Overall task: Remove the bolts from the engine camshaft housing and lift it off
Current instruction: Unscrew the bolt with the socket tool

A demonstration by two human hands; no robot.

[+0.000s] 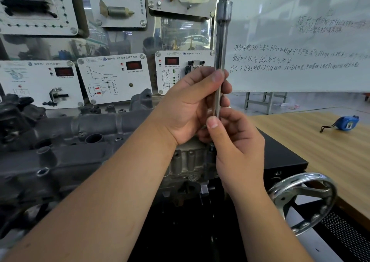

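Both hands, left (pixel 186 109) and right (pixel 238 141), grip the upright wrench (pixel 221 61) at the housing's (pixel 80 133) right end: loosening a bolt, likely; turning comes next.

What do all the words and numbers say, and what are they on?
Whiteboard: handwritten Chinese lines, too scrawled to read surely.
Sensor panels: small Chinese titles beside a round logo, too blurred to quote.
Red number displays: no digits showing.
Blue tape measure: no readable label.

Engine (pixel 60 145) left, handwheel (pixel 304 199) right, whiteboard (pixel 300 41) behind
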